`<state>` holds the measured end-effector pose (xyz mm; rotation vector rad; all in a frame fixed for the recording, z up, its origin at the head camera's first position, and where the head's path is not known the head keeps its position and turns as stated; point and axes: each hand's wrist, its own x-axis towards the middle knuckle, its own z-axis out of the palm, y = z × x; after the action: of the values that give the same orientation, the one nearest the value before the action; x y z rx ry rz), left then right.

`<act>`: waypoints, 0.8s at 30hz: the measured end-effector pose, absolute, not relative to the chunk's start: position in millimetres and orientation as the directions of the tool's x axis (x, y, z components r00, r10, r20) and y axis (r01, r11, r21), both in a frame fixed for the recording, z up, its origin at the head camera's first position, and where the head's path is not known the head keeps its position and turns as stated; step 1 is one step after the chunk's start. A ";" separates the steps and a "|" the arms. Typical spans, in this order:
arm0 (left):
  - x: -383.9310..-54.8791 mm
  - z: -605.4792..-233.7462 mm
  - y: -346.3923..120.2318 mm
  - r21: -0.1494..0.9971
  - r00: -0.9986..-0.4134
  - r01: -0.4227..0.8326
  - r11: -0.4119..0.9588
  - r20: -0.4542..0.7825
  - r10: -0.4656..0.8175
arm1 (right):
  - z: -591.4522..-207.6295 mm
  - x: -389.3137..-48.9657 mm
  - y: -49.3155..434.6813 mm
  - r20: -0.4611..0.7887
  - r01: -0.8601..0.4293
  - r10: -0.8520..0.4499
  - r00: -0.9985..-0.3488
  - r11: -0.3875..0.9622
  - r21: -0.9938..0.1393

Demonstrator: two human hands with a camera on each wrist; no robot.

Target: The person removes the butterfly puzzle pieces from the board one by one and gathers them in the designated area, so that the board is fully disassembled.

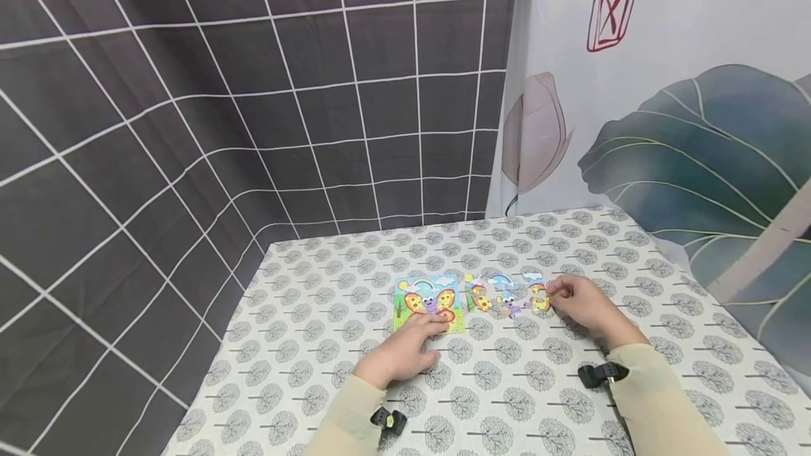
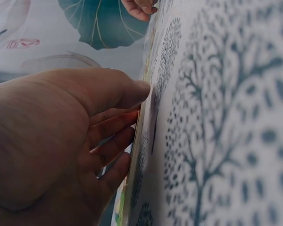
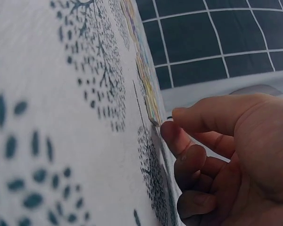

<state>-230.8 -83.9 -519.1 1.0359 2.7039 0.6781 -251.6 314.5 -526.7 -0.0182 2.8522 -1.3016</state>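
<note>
Before us, a butterfly picture board [image 1: 429, 304] lies flat on the tree-print tablecloth [image 1: 304, 385], with butterfly puzzle pieces [image 1: 511, 307] at its 3 o'clock. Our left hand [image 1: 405, 349] rests on the board's 6 o'clock side, fingers loosely extended, grasping nothing. Our right hand [image 1: 584, 305] is at the pieces' 3 o'clock, fingers curled beside the wing piece [image 1: 538, 300]; we cannot tell whether they pinch it.
</note>
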 end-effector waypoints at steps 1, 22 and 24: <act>-231.5 -519.8 -84.9 0.479 -0.744 0.592 0.649 0.013 0.668 | -526.1 -252.1 313.7 0.000 -0.006 -0.009 -1.000 0.655 -0.756; -247.3 -525.9 -114.5 0.666 -0.862 0.439 0.603 0.121 0.493 | -506.0 -276.7 244.6 0.057 -0.155 -0.170 -0.984 0.653 -0.742; -248.7 -526.7 -119.3 0.669 -0.879 0.408 0.622 0.104 0.465 | -504.6 -280.0 233.7 0.064 -0.168 -0.181 -0.981 0.650 -0.741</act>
<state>-248.7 -119.3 -526.7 0.7434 2.7577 1.1068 -280.0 233.7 -504.6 -0.2999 2.8399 -1.2722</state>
